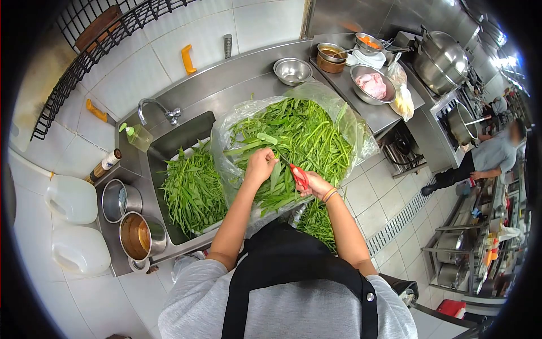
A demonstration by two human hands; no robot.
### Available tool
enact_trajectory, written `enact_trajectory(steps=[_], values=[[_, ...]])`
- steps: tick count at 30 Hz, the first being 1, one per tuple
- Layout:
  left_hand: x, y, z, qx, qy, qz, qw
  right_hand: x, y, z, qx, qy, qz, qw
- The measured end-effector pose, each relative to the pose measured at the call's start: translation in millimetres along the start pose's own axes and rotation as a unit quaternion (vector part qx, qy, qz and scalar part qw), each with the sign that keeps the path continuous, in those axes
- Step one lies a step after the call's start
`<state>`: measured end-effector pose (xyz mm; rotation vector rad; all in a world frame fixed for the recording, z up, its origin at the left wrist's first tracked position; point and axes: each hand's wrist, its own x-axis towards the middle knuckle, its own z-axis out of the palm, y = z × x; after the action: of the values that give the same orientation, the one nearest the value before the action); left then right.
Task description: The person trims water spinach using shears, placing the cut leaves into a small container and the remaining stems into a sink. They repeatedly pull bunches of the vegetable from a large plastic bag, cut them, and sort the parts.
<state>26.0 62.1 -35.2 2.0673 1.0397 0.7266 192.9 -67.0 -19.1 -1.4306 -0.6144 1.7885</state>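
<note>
My right hand [314, 185] grips a pair of scissors by its red handles [299, 177], with the dark blades pointing up and left. Between the fingertips of my left hand [261, 166] are pinched leafy green stems [275, 169], close to the blades. Both hands are over a clear plastic bag [224, 127] spread wide and heaped with long leafy greens [305, 130]. To the left, cut greens [195, 189] fill the sink basin [159, 148]. More greens [317, 223] lie lower down, below my right forearm.
A tap [159, 110] and a soap bottle [137, 137] stand behind the sink. Metal pots [142, 234] are at the left edge. A steel bowl [292, 71] sits behind the bag, and a bowl of raw meat [372, 85] at the right. A person [491, 158] stands farther right.
</note>
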Motion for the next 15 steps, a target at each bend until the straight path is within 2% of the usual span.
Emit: enact_trajectory(steps=[1,2,4,8,10,12,14,15], values=[[0.0,-1.8,-2.0,0.0,0.0,0.001,1.0,1.0,0.9,-2.3,0.004,-0.023,-0.01,1.0],[0.0,-4.0,-4.6,-0.008,-0.021,-0.035,0.999,2.3,2.5,-5.1,0.008,-0.045,-0.02,0.999],[0.5,-6.0,-12.9,-0.018,-0.042,-0.07,0.997,5.9,14.4,-9.2,0.004,-0.036,-0.016,0.999],[2.9,-10.1,-31.2,0.026,0.026,-0.109,0.993,-10.2,34.0,-14.0,-0.038,-0.04,-0.028,0.998],[4.4,6.4,-43.3,0.062,0.068,-0.058,0.994,-25.1,37.8,-9.8,0.047,0.017,-0.029,0.998],[5.5,13.5,-32.5,0.014,0.06,-0.059,0.996,-40.8,38.2,-10.3,0.052,0.011,-0.037,0.998],[2.1,33.4,-14.9,-0.021,0.008,-0.039,0.999,-55.2,39.1,-6.3,0.18,0.024,-0.134,0.974],[-0.2,35.3,3.0,0.0,0.053,0.006,0.999,-57.0,46.1,-14.4,0.197,0.015,-0.143,0.97]])
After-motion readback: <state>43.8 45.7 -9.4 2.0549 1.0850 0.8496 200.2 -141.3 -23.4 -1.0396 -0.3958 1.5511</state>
